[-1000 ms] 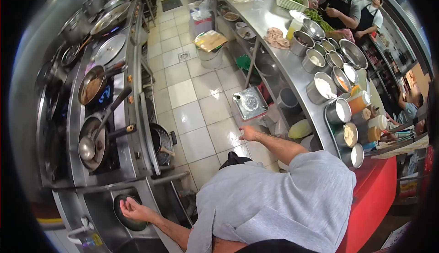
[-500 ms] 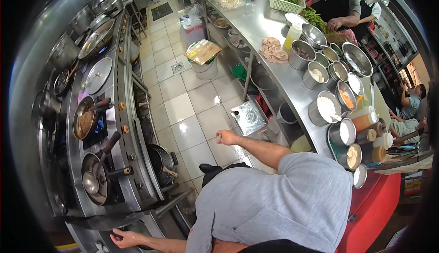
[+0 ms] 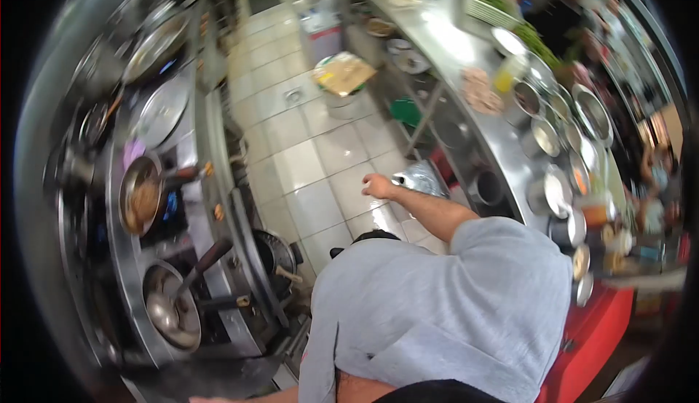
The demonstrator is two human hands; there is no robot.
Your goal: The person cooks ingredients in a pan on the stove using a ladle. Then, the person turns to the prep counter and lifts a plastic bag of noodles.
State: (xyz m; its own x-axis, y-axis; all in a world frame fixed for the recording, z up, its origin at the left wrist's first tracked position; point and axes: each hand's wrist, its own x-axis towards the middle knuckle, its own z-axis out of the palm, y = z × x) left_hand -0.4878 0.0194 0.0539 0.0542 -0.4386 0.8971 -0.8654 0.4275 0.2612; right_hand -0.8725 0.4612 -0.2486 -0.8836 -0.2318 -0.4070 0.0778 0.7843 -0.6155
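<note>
My right hand (image 3: 379,186) hangs over the tiled floor, fingers loosely bent and holding nothing visible. Close behind it in view, a shiny square metal tin (image 3: 422,178) stands on the floor. Only a sliver of my left hand (image 3: 207,400) shows at the bottom edge, near the front of the stove; its fingers are hidden. Nearest to it on the stove is a wok (image 3: 191,323) with a metal ladle (image 3: 166,313) resting inside. Farther along, a second pan (image 3: 131,184) holds brown food (image 3: 143,205).
The steel counter (image 3: 444,39) on the right bears bowls, pots, squeeze bottles and raw meat (image 3: 480,90). A bucket topped with cardboard (image 3: 345,74) stands in the aisle. A black perforated pan (image 3: 279,254) sits low beside the stove. Other people are behind the counter.
The whole view has shifted and blurred. My right hand appears farther right and higher, closer to the tin. My left hand has slipped almost out of view at the bottom.
</note>
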